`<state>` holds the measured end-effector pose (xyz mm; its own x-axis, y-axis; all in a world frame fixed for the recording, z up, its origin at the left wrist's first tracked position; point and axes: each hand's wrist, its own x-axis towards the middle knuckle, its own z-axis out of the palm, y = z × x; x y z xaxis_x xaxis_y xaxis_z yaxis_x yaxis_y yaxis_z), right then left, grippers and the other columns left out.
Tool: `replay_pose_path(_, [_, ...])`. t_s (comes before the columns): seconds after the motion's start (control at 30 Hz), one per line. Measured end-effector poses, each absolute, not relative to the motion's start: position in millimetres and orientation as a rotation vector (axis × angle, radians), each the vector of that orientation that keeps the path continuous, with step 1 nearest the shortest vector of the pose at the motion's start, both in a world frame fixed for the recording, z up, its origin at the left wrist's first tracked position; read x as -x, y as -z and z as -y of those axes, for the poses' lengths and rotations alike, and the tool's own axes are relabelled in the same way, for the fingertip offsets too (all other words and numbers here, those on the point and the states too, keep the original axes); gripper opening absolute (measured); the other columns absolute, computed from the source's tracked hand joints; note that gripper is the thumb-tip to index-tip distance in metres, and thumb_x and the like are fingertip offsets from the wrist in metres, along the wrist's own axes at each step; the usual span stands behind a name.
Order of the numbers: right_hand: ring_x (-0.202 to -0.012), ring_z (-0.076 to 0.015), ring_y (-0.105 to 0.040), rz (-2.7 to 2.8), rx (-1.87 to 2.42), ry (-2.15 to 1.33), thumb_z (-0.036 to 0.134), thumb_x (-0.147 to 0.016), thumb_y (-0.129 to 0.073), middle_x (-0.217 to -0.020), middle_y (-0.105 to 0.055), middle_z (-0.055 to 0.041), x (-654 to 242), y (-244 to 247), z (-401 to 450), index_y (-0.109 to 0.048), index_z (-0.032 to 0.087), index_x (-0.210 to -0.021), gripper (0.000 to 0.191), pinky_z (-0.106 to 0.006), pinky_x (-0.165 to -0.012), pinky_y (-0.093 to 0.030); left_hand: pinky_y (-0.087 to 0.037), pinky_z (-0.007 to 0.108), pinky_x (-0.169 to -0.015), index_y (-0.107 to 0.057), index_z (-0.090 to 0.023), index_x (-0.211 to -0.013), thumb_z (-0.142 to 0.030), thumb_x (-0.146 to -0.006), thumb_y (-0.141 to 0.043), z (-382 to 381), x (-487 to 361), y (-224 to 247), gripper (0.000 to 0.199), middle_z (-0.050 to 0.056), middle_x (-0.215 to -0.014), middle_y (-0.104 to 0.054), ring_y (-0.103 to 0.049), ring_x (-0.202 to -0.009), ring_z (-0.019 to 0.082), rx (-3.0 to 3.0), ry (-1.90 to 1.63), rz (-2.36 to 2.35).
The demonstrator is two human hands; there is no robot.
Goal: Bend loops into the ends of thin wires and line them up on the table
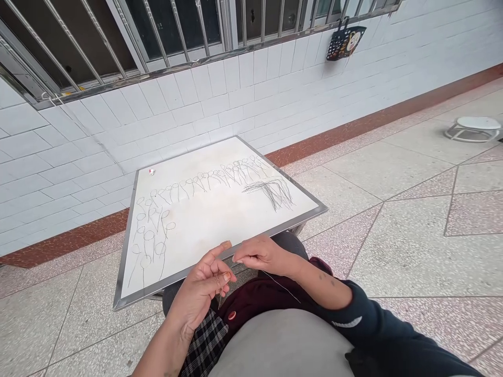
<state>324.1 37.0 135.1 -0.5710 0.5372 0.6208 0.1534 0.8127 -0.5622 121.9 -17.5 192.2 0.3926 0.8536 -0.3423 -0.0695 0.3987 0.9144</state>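
Just beside the left hand (206, 280), the person's right hand (265, 255) holds a thin wire (281, 286); looped wires (201, 180) and a loose pile of dark strands (272, 192) lie on the white surface (208, 222).

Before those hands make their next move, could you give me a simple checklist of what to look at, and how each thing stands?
1. Right hand has a strand: ok; a thin, wire-like strand trails from beneath it over the lap.
2. Left hand has a firm grip: cannot tell; its fingers are curled, and what they pinch is too fine to make out.
3. Straight strands on the table: ok; a loose heap lies toward its right corner.
4. Looped pieces apart from one another: not ok; many overlap.
5. Every looped piece wholly on the tabletop: not ok; one seems to poke past the near edge at left.
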Motion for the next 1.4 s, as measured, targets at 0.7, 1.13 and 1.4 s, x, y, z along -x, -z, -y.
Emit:
replay_pose_path(0.7, [-0.058,-0.0079,-0.05,2.156,0.565,-0.794,0.03,-0.093,-0.049,-0.071,-0.062,0.0013,-323,-141,-35,-0.064,0.018,-0.099,0.02,-0.018,-0.058,-0.038,-0.037,0.024,-0.059,-0.041,-0.023,-0.14,-0.024,-0.083,-0.061,13,-128,-197,0.061,0.002,-0.074,-0.063,-0.047,-0.058,0.009,-1.027,-0.73,-0.971])
replay_pose_path(1.13, [-0.053,-0.0076,-0.043,1.93,0.788,-0.952,0.026,-0.092,-0.048,-0.062,-0.049,0.0056,-309,-145,-19,-0.056,0.019,-0.092,0.011,-0.019,-0.053,-0.033,-0.045,0.027,-0.065,-0.039,-0.022,-0.138,-0.032,-0.081,-0.065,9,-126,-202,0.064,0.0,-0.081,-0.062,-0.052,-0.064,0.011,-1.224,-0.959,-1.168])
replay_pose_path(1.4, [-0.05,-0.008,-0.046,1.832,0.862,-0.966,0.025,-0.091,-0.048,-0.059,-0.05,0.0077,-298,-142,-13,-0.05,0.02,-0.101,0.011,-0.018,-0.053,-0.036,-0.047,0.029,-0.069,-0.046,-0.023,-0.132,-0.03,-0.078,-0.065,7,-133,-197,0.059,-0.003,-0.074,-0.06,-0.055,-0.063,0.012,-1.296,-1.106,-1.28])
